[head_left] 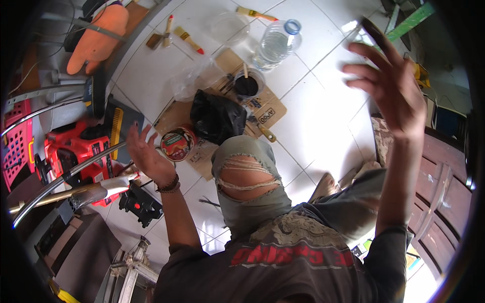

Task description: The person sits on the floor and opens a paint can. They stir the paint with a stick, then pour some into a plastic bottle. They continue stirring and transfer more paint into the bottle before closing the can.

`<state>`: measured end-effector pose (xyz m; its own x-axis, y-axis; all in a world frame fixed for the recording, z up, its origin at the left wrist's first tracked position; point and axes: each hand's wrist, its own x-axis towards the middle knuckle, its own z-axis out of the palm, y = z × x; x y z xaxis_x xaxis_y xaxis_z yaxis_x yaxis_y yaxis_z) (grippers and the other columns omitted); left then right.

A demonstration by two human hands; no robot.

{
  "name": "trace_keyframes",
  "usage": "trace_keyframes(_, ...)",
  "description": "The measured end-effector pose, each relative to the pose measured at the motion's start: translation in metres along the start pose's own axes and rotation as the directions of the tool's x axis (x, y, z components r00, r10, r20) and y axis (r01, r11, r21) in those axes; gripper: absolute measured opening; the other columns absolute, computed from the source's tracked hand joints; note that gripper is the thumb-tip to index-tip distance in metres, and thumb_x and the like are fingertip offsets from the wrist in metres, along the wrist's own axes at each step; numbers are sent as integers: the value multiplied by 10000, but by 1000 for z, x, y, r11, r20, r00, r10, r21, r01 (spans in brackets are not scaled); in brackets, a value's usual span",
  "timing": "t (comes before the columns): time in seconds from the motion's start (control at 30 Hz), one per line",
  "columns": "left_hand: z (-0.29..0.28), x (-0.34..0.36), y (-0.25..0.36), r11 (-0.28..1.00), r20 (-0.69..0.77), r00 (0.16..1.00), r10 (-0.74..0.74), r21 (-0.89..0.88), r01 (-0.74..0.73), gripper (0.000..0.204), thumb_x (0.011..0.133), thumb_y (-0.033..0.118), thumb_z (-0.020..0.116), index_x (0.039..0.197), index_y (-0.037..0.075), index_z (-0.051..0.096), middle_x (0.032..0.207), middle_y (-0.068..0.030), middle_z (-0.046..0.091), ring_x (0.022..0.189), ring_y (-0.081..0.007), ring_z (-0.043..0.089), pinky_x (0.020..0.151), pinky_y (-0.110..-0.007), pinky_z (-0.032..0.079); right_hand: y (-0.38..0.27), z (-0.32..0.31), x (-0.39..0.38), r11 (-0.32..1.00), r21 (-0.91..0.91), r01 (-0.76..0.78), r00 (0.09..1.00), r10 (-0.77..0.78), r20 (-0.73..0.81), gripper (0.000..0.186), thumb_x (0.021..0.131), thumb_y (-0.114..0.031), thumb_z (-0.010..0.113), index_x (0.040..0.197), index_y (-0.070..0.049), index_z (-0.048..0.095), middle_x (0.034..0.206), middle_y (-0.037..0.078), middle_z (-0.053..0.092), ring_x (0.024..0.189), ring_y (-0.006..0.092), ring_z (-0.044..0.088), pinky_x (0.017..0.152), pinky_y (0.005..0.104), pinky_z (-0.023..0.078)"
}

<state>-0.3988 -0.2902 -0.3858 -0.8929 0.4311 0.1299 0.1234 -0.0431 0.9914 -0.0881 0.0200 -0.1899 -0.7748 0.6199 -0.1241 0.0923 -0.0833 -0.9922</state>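
Note:
My left hand (pixel 151 157) is raised beside a round tin (pixel 178 143) with a printed lid, its fingers apart and nothing in them. My right hand (pixel 388 83) is lifted high at the right, fingers spread, holding nothing; one finger looks dark. Between the hands, a black plastic bag (pixel 214 118) rests on flattened cardboard (pixel 275 107). Behind it stands a clear tub of black liquid (pixel 247 85) with a stick in it. A paintbrush (pixel 267 133) lies at the cardboard's near edge. A clear plastic bottle (pixel 277 46) with a blue cap is farther back.
Several more paintbrushes (pixel 188 40) lie on the white tiles. Crumpled clear plastic (pixel 194 81) is beside the cardboard. Metal tubes (pixel 65 177), a red tool (pixel 83 149) and a pink crate (pixel 17 146) crowd the left. My bent knee (pixel 247 171) is in front; brown wooden panelling (pixel 437 187) stands right.

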Motion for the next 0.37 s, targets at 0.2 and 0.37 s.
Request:
trace_keyframes(0.2, 85, 7, 43, 743, 464, 886, -12, -589, 319, 755, 1024, 574, 298, 1502, -11, 303, 1506, -300, 374, 1283, -446, 487, 1014, -544, 425, 25, -95, -236, 969, 241, 46, 901, 64, -429, 1087, 900, -636, 603, 1578, 1, 40, 1420, 216, 473, 1163, 290, 579, 957, 347, 506)
trace_keyframes(0.37, 147, -9, 72, 615, 729, 672, 131, -591, 521, 841, 1008, 636, 242, 1548, -8, 220, 1557, -321, 269, 1359, -484, 384, 1068, -618, 338, 80, -139, -419, 868, 466, 174, 803, 149, -578, 1108, 878, -611, 653, 1590, -66, 1, 1519, 194, 396, 1353, 325, 465, 1072, 366, 465)
